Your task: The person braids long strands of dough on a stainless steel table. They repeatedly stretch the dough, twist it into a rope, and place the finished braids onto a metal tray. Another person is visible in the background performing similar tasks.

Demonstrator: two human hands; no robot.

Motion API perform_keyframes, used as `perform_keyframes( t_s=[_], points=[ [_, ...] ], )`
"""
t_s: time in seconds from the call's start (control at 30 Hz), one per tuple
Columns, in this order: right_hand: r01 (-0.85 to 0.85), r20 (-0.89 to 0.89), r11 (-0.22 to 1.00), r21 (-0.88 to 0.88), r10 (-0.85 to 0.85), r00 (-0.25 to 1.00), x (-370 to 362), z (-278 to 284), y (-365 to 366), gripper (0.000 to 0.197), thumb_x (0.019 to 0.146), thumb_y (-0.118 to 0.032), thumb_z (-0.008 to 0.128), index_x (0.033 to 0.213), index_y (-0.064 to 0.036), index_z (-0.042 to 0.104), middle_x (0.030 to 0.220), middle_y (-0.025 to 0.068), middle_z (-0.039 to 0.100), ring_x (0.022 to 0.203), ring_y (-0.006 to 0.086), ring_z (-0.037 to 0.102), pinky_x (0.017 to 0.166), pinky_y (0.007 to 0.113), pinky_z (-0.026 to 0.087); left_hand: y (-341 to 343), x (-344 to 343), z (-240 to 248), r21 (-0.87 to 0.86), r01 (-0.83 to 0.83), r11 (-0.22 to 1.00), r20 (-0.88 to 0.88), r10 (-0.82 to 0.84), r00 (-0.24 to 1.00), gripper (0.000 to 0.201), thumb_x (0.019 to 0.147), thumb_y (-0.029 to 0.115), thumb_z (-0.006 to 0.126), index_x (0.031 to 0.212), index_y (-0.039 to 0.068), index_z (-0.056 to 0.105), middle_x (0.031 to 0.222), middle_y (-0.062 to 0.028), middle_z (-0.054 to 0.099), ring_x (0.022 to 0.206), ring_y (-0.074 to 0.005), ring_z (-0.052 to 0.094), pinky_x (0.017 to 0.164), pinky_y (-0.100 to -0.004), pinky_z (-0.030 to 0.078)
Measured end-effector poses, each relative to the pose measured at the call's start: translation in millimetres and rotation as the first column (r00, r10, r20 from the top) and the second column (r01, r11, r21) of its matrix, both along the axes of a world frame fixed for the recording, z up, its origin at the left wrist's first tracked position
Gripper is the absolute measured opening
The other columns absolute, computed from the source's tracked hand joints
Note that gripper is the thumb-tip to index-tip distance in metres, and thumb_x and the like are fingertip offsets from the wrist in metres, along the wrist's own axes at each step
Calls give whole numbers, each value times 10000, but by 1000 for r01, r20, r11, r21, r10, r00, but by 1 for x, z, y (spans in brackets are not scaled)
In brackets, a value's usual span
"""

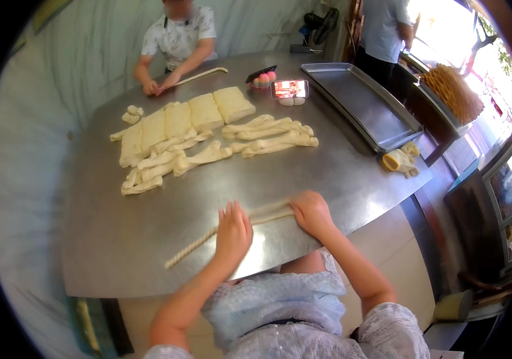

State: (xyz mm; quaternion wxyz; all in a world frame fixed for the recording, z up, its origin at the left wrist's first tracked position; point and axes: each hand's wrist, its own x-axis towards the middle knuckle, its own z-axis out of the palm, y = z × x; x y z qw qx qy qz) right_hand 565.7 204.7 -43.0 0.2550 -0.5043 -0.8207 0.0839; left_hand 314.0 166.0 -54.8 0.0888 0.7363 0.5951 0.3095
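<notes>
A thin dough rope (190, 248) lies slantwise near the table's front edge, twisted to the left of my hands. My left hand (234, 233) rests over it with its fingers stretched out. My right hand (311, 213) is curled round the rope's right end. Between my hands run two dough strands (271, 215), the far one blurred. Farther back lie folded dough strips (274, 134) and, at the left, more strips (172, 158) piled against several flat dough slabs (202, 113). Small dough lumps (132, 114) sit at the far left.
Across the metal table (106, 239), a person (181, 42) handles another twisted dough rope (202, 76). A phone (290, 89) is propped near a large metal tray (363, 102). Yellowish gloves (401, 160) lie by the right edge. Another person (383, 36) stands beyond, near stacked fried sticks (452, 93).
</notes>
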Motion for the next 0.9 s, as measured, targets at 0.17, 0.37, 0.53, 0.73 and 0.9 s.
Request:
perform_keyframes(
  t_s=[0.17, 0.37, 0.53, 0.73, 0.9],
  points=[
    [-74, 85, 930, 361, 46, 995, -17, 2, 10, 275, 897, -124, 629, 1151, -44, 698, 1159, 160, 660, 1070, 312, 622, 907, 483, 489, 33, -20, 10, 112, 263, 958, -438, -190, 879, 578, 933, 215, 584, 1423, -66, 458, 1483, -295, 443, 1438, -426, 354, 1195, -592, 227],
    [-197, 9, 974, 107, 198, 980, 8, -10, -40, 321, 908, -140, 634, 1212, -46, 676, 1169, 150, 661, 1067, 308, 624, 898, 491, 493, -60, -8, 7, -15, 288, 957, -234, -284, 930, 547, 911, 168, 617, 1356, -110, 462, 1465, -312, 423, 1405, -417, 403, 1153, -600, 311],
    [7, 111, 991, 131, -22, 994, -17, -6, 16, 308, 911, -138, 632, 1202, -47, 674, 1205, 137, 672, 1092, 304, 627, 920, 487, 495, 54, -4, 0, 236, 61, 970, -275, 7, 962, 404, 945, 150, 552, 1281, -74, 548, 1372, -291, 510, 1373, -417, 432, 1165, -607, 270],
    [-180, 45, 919, 351, 175, 984, -3, -3, -27, 210, 906, -119, 620, 1078, -40, 712, 1195, 108, 683, 1106, 306, 619, 941, 490, 489, -34, -12, 2, -78, 433, 898, -255, -437, 862, 597, 931, 214, 587, 1442, -57, 439, 1567, -270, 351, 1486, -418, 290, 1220, -563, 211],
    [-52, -90, 996, -71, 46, 995, -4, 7, -27, 205, 885, -90, 617, 1053, -35, 719, 1278, 114, 659, 1190, 313, 593, 1019, 469, 473, -37, 9, 8, 74, 183, 980, -151, -170, 974, 467, 979, 119, 524, 1368, -128, 451, 1347, -319, 542, 1313, -458, 489, 1144, -591, 335]
  ],
)
